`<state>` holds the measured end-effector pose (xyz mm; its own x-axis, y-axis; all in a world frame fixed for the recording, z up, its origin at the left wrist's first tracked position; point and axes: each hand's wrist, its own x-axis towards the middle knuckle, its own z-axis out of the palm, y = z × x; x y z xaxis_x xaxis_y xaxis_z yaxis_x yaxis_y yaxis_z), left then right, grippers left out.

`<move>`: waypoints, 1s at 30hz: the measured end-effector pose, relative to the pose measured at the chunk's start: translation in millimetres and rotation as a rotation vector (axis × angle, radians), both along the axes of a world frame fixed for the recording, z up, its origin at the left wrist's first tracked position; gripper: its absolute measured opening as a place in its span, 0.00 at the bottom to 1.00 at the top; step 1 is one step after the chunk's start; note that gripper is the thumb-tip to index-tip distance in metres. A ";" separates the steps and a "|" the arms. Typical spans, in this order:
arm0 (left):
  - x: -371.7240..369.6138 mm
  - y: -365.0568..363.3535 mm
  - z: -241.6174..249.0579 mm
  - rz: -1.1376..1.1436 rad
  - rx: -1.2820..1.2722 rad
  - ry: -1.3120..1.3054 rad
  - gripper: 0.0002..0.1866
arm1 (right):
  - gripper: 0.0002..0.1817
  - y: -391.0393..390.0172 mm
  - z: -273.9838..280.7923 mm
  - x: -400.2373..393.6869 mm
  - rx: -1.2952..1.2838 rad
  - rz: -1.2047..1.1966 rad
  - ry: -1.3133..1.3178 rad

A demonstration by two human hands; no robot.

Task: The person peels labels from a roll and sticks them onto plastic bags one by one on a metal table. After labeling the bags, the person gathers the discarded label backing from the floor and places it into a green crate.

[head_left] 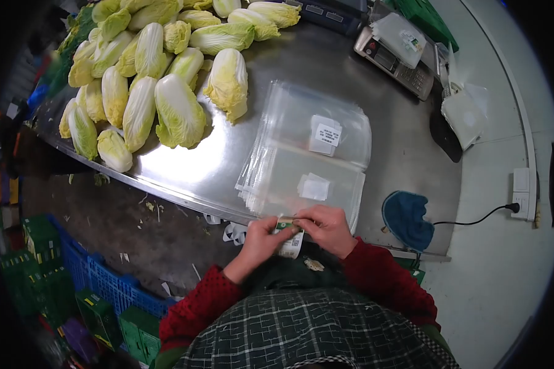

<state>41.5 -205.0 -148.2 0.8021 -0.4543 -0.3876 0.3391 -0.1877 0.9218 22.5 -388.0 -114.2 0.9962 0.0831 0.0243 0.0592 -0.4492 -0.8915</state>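
My left hand [261, 237] and my right hand [327, 226] meet at the near edge of the steel table [351, 74], both pinching a strip of printed labels [290, 240] that hangs down between them. Just beyond my fingers lies a stack of clear plastic bags [301, 157], with small white labels [326, 134] lying on the top sheets. A heap of napa cabbages [160, 74] covers the far left of the table.
A weighing scale [397, 61] with a bag on it stands at the table's far right. A blue cloth [406, 215] lies at the right corner, near a wall socket [522, 194]. Blue and green crates [98, 283] stand on the floor at left.
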 end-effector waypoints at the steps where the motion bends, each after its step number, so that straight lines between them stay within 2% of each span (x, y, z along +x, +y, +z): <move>1: -9.3 1.7 0.7 0.037 -0.001 -0.016 0.11 | 0.05 -5.1 3.4 3.7 -0.001 -0.006 -0.002; 2: -26.1 4.9 -18.9 0.058 0.026 0.024 0.12 | 0.06 -15.3 9.1 13.9 0.041 -0.122 -0.053; 3: -32.8 8.0 -17.8 0.056 0.031 0.031 0.12 | 0.07 -25.9 16.1 23.9 0.085 -0.238 -0.096; 5: -39.8 17.2 -12.8 -0.059 0.224 -0.113 0.12 | 0.08 -51.1 44.6 61.9 0.166 -0.439 -0.033; 6: -43.3 23.1 -14.8 0.080 0.096 -0.030 0.11 | 0.08 -53.8 36.4 66.4 0.169 -0.443 -0.042; 8: -29.9 47.2 -6.0 0.231 0.018 0.012 0.09 | 0.17 -60.1 -5.6 71.3 -0.130 -0.244 0.267; 9: -19.6 60.0 9.7 0.299 -0.017 0.032 0.08 | 0.17 -60.4 -32.3 68.9 -0.129 -0.243 0.266; 11: -1.1 81.9 27.0 0.174 0.179 -0.285 0.09 | 0.24 -51.1 -76.0 56.0 -0.397 -0.176 0.142; 12: 4.7 87.7 39.5 0.059 0.261 -0.411 0.11 | 0.29 -44.3 -73.4 57.0 -0.405 -0.212 0.060; 13: 3.4 88.1 40.0 0.054 0.269 -0.411 0.11 | 0.29 -43.0 -68.9 57.3 -0.397 -0.215 0.063; 15: 6.2 80.9 35.9 -0.065 0.236 -0.435 0.14 | 0.27 -46.2 -57.7 60.6 -0.638 -0.242 -0.017; 16: 3.5 73.3 33.0 -0.090 0.181 -0.431 0.16 | 0.27 -44.7 -58.9 54.4 -0.636 -0.249 -0.016; 17: 1.3 67.6 25.2 -0.164 0.181 -0.473 0.15 | 0.24 -41.8 -61.8 41.4 -0.620 -0.051 -0.067; 18: -4.2 56.5 18.9 -0.199 0.167 -0.346 0.14 | 0.21 -40.5 -65.3 30.6 -0.599 0.146 -0.112; 19: -9.0 44.9 15.4 -0.240 0.155 -0.220 0.13 | 0.21 -40.7 -74.0 25.6 -0.596 0.134 -0.102; 21: -5.8 22.8 12.0 -0.418 0.212 -0.429 0.10 | 0.15 -45.2 -91.9 30.5 -0.460 0.033 -0.037; 23: -2.0 2.2 -3.5 -0.444 0.172 -0.487 0.12 | 0.12 -47.8 -76.2 39.7 -0.389 -0.017 0.018; 25: 4.8 -14.9 -29.4 -0.318 0.140 -0.549 0.10 | 0.10 -66.0 -69.0 60.0 -0.276 0.060 0.384; 26: 9.7 -18.1 -37.1 -0.357 0.243 -0.352 0.08 | 0.11 -80.2 -53.8 83.7 -0.175 -0.204 0.247; 27: 11.1 -21.1 -38.8 -0.367 0.245 -0.357 0.08 | 0.11 -93.5 -31.8 102.6 -0.076 -0.457 0.110; 29: 7.8 -21.1 -38.5 -0.188 0.238 -0.165 0.09 | 0.11 -100.9 14.4 95.1 0.011 -0.405 0.095; 30: 9.4 -19.0 -41.3 -0.170 0.174 -0.017 0.11 | 0.12 -103.5 27.4 91.9 0.088 -0.348 0.064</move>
